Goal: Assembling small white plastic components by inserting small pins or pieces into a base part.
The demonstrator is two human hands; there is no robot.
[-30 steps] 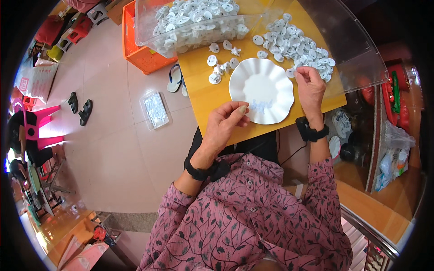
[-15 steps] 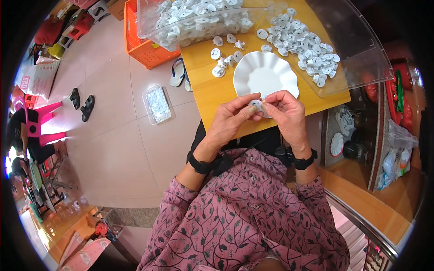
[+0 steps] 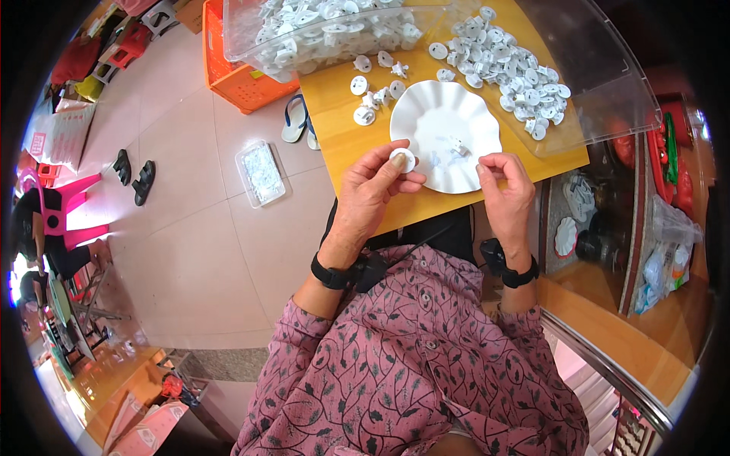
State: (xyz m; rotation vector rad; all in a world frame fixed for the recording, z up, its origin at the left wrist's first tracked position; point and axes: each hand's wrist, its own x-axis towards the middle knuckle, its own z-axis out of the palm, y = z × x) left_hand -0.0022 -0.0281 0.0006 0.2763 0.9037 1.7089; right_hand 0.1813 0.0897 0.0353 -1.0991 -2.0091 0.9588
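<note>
My left hand (image 3: pixel 367 185) pinches a white round plastic piece (image 3: pixel 404 158) between thumb and fingers, over the near left rim of a white wavy-edged plate (image 3: pixel 418 106). My right hand (image 3: pixel 508 190) is apart from it, at the plate's right rim, with thumb and forefinger pressed together. Whatever those fingertips hold, if anything, is too small to make out. On the plate lies a small white part (image 3: pixel 458 149) with some faint bits beside it. Several similar white round pieces (image 3: pixel 364 115) lie left of the plate.
A large heap of white pieces (image 3: pixel 517 72) lies right of the plate, by a clear plastic lid (image 3: pixel 608 99). A clear bin (image 3: pixel 327 38) full of pieces stands at the far left. On the floor are an orange crate (image 3: pixel 255 90), a small clear tub (image 3: pixel 261 175) and slippers (image 3: pixel 295 125).
My hands have moved apart: the left went left and slightly up with the round piece, the right moved to the plate's right rim. The small part on the plate now shows.
</note>
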